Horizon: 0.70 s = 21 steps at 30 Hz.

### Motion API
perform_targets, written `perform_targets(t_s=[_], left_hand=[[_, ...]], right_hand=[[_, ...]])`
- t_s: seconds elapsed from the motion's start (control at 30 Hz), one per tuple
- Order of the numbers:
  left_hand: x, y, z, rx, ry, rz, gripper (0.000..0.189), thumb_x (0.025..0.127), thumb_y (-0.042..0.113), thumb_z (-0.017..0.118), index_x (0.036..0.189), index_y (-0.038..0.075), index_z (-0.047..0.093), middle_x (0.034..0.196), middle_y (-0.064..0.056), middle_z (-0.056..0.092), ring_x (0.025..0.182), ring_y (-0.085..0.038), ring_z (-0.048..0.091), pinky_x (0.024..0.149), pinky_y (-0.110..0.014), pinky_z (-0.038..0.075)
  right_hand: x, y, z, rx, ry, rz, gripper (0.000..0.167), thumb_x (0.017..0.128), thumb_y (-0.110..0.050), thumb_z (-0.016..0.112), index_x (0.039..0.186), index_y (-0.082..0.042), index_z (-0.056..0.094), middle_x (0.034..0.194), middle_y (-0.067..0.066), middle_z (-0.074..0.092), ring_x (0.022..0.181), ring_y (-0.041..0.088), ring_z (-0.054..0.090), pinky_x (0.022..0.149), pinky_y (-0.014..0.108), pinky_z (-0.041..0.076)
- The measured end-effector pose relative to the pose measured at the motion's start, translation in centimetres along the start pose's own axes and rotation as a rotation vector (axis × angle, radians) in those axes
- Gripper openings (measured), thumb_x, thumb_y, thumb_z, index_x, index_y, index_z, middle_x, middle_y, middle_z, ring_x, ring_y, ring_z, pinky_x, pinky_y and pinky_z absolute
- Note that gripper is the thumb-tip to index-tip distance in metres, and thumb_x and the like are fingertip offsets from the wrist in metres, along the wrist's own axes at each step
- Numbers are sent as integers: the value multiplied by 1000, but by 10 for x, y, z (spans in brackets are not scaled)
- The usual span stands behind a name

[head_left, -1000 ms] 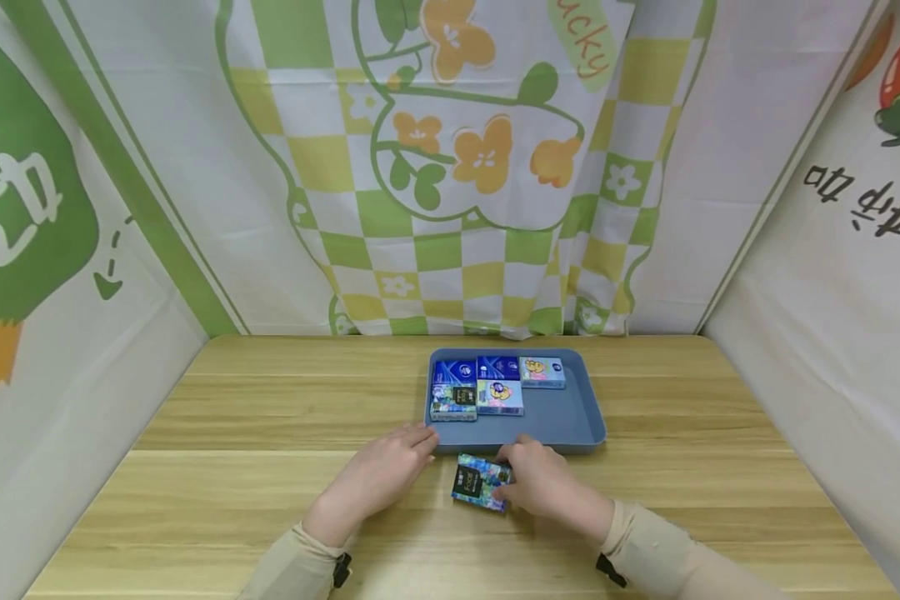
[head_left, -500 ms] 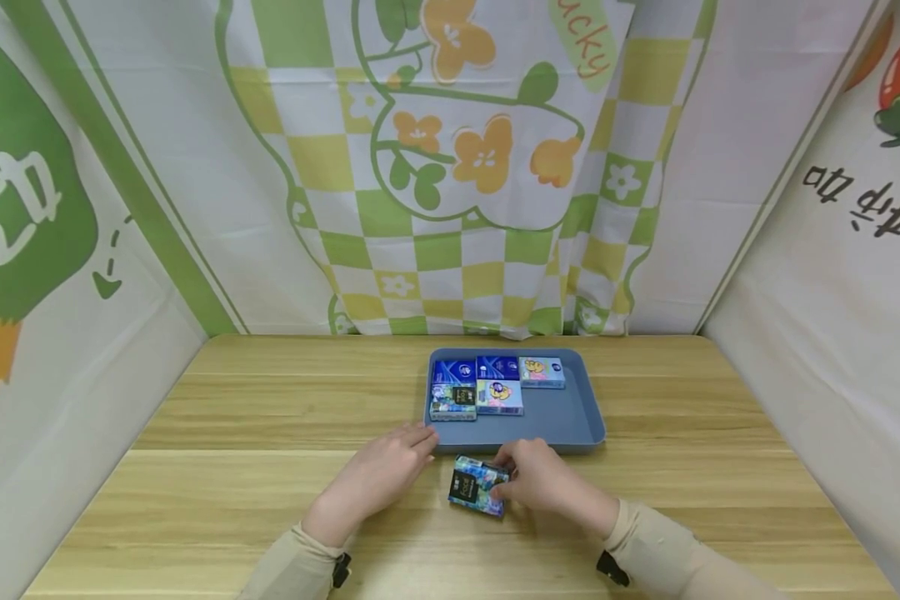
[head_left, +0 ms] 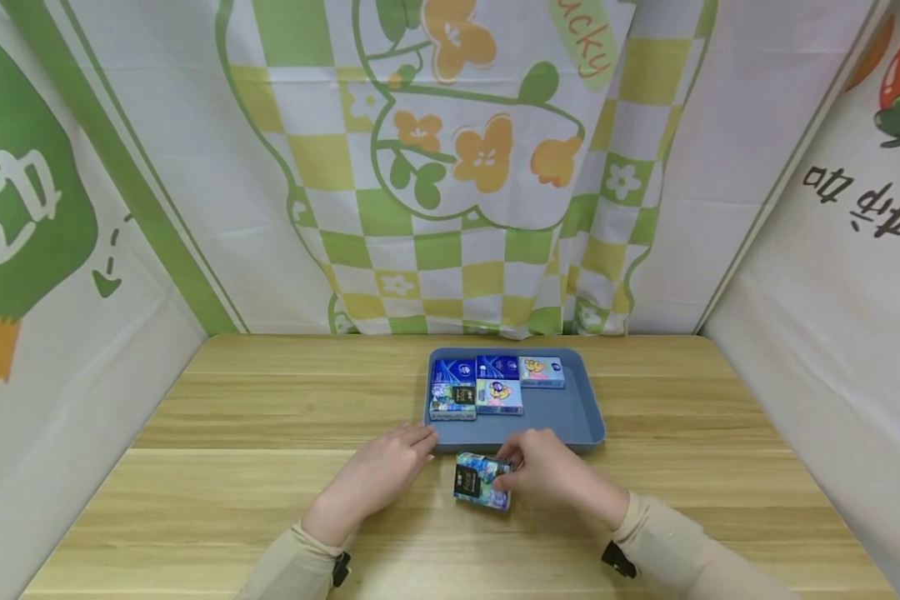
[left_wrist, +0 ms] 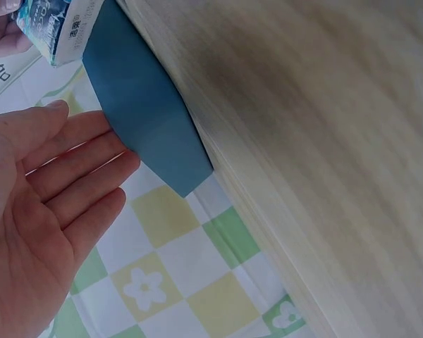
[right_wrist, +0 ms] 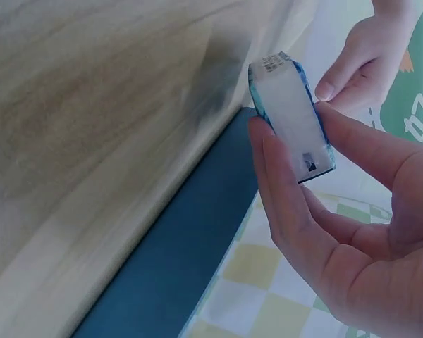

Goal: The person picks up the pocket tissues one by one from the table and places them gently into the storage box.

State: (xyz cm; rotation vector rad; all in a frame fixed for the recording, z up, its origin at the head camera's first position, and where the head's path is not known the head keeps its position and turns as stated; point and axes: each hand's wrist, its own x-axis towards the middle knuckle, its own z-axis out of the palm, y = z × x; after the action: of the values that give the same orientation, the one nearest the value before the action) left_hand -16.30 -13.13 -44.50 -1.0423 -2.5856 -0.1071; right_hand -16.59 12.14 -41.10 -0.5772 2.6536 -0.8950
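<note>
My right hand (head_left: pixel 551 471) pinches a blue-green floral tissue pack (head_left: pixel 471 481) with a black label, thumb on one side and fingers on the other. In the right wrist view the pack's pale side (right_wrist: pixel 292 120) shows between thumb and fingers, raised off the table. It hangs tilted just in front of the blue tray (head_left: pixel 558 423). My left hand (head_left: pixel 386 468) rests with straight fingers against the tray's front left corner; the left wrist view shows its fingertips (left_wrist: pixel 130 160) at the tray wall. Inside the tray, several tissue packs (head_left: pixel 499 396) lie in two rows.
The tray's packs are dark blue (head_left: pixel 454 372), light blue with a yellow cartoon (head_left: pixel 542 372), and floral (head_left: pixel 453 402). Bare tray floor shows at the right and front. The wooden table (head_left: pixel 270 400) ends at a checked cloth backdrop (head_left: pixel 450 275), with printed cloth walls either side.
The right hand has tilted the floral tissue pack, shifting it slightly toward me, then slightly right and back toward the tray. The left hand and the packs in the tray have stayed put.
</note>
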Motion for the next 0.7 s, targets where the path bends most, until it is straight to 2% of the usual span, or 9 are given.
perform_targets(t_s=[0.17, 0.4, 0.7], left_hand=[[0, 0, -1, 4, -6, 4, 30, 91, 16, 62, 114, -1, 66, 116, -16, 66, 109, -30, 64, 99, -39, 51], [1, 0, -1, 19, -6, 13, 30, 91, 17, 62, 114, -1, 66, 116, -16, 67, 108, -29, 64, 99, -38, 51], [1, 1, -1, 23, -10, 8, 29, 91, 17, 62, 114, 0, 66, 116, -15, 67, 108, -29, 64, 98, -39, 52]], right_hand=[[0, 0, -4, 10, 15, -6, 33, 71, -24, 83, 94, -5, 70, 72, -4, 63, 66, 9, 57, 58, 22, 51], [1, 2, -10, 9, 42, -6, 34, 70, -24, 83, 95, -7, 69, 74, -4, 64, 67, 8, 58, 60, 23, 53], [1, 2, -24, 2, 49, 21, 31, 78, -27, 78, 100, -7, 70, 76, -4, 65, 68, 9, 59, 57, 23, 52]])
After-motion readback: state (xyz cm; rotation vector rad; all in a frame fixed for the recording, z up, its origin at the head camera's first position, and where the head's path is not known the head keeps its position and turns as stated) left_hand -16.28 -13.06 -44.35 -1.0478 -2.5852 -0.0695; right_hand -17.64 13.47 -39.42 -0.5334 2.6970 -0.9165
